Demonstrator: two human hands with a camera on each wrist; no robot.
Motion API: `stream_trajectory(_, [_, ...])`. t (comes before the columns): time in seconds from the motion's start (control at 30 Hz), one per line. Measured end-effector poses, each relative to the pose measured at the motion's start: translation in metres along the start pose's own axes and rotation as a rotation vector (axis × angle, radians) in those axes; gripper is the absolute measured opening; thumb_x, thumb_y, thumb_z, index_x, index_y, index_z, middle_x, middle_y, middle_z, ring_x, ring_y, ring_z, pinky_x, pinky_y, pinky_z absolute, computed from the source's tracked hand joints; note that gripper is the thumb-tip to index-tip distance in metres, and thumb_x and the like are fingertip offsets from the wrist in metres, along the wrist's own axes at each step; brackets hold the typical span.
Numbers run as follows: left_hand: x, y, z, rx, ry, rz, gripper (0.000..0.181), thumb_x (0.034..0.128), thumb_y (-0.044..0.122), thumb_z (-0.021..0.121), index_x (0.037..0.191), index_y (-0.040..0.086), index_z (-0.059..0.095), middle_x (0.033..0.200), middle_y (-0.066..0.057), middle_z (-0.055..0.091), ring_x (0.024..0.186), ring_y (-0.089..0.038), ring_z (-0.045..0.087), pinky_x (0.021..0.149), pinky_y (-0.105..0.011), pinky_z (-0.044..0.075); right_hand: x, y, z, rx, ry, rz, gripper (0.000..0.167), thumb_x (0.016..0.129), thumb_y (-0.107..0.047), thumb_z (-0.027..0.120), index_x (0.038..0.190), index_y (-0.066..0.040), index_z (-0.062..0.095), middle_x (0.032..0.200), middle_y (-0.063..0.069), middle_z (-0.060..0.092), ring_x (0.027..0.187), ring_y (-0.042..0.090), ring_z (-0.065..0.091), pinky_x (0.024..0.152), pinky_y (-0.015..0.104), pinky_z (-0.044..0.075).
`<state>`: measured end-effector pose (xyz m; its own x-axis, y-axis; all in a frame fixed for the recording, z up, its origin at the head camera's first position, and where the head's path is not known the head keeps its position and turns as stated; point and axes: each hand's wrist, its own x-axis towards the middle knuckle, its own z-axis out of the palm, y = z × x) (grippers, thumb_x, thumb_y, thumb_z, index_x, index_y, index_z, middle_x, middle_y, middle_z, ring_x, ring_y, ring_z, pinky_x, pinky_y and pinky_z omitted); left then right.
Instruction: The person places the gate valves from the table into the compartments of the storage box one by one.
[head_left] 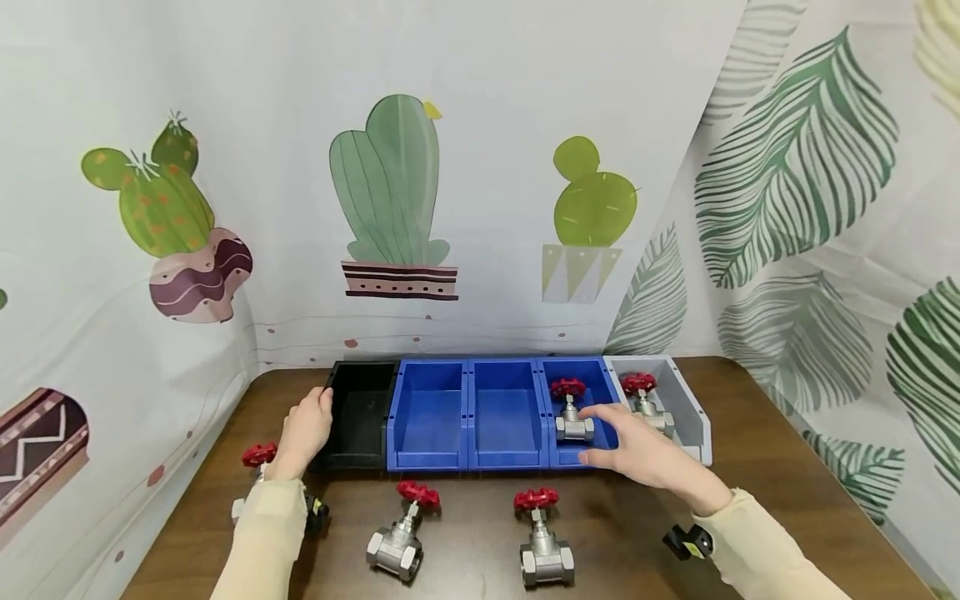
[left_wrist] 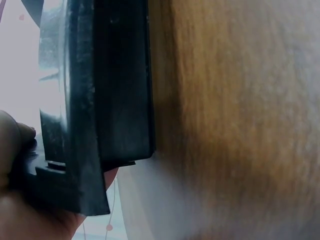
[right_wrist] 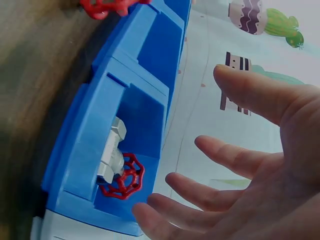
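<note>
My left hand (head_left: 306, 429) grips the left side rim of the black bin (head_left: 360, 417). In the left wrist view, thumb and fingers lie on either side of that bin's wall (left_wrist: 75, 110). My right hand (head_left: 637, 446) is spread over the front of the right-hand blue bin (head_left: 573, 457), thumb and fingers apart. Inside this bin a steel valve (head_left: 574, 429) with a red handwheel (right_wrist: 131, 175) stands upright. The right wrist view shows a gap between my right hand (right_wrist: 250, 165) and the valve. Nothing is held in it.
Two more blue bins (head_left: 427, 460) (head_left: 508, 460) stand in the row. The grey bin (head_left: 697, 417) at the right end holds another valve (head_left: 660, 419). Two valves (head_left: 395, 550) (head_left: 546, 562) lie on the wooden table (head_left: 465, 533); a third (head_left: 259, 454) is partly hidden behind my left arm.
</note>
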<state>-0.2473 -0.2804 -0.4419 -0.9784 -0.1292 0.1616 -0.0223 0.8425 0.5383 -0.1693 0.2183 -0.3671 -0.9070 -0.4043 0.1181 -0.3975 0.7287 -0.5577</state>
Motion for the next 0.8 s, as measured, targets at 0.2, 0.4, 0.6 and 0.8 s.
stream_trajectory(0.2, [-0.003, -0.002, 0.003, -0.005, -0.009, -0.003, 0.043, 0.1078, 0.032, 0.029, 0.116, -0.001, 0.054, 0.111, -0.031, 0.061, 0.104, -0.056, 0.055, 0.085, -0.065, 0.040, -0.014, -0.001, 0.005, 0.010, -0.023, -0.011, 0.057, 0.083, -0.038, 0.078, 0.127, -0.007, 0.059, 0.127, 0.011, 0.057, 0.120, 0.034, 0.052, 0.096, 0.055, 0.041])
stream_trajectory(0.4, [-0.001, -0.001, 0.003, -0.008, 0.000, 0.005, 0.042, 0.1077, 0.032, 0.029, 0.117, -0.001, 0.054, 0.109, -0.030, 0.062, 0.103, -0.056, 0.055, 0.084, -0.065, 0.040, -0.025, -0.004, 0.015, 0.069, -0.055, -0.031, 0.052, 0.081, -0.037, 0.079, 0.123, -0.012, 0.061, 0.125, 0.009, 0.059, 0.116, 0.035, 0.055, 0.094, 0.054, 0.043])
stream_trajectory(0.6, [0.001, 0.001, 0.000, -0.005, 0.009, 0.004, 0.042, 0.1078, 0.030, 0.028, 0.120, -0.001, 0.053, 0.113, -0.032, 0.061, 0.105, -0.057, 0.054, 0.086, -0.066, 0.038, -0.031, -0.004, 0.031, 0.192, -0.125, -0.056, 0.050, 0.079, -0.030, 0.082, 0.119, -0.011, 0.062, 0.120, 0.007, 0.060, 0.106, 0.034, 0.056, 0.090, 0.045, 0.045])
stream_trajectory(0.8, [0.000, 0.000, -0.002, -0.006, 0.003, 0.005, 0.044, 0.1079, 0.030, 0.027, 0.121, -0.002, 0.053, 0.115, -0.033, 0.060, 0.106, -0.057, 0.053, 0.088, -0.066, 0.038, -0.032, -0.009, 0.043, 0.241, -0.193, -0.047, 0.046, 0.075, -0.029, 0.084, 0.113, -0.017, 0.062, 0.107, 0.007, 0.058, 0.093, 0.028, 0.058, 0.076, 0.038, 0.048])
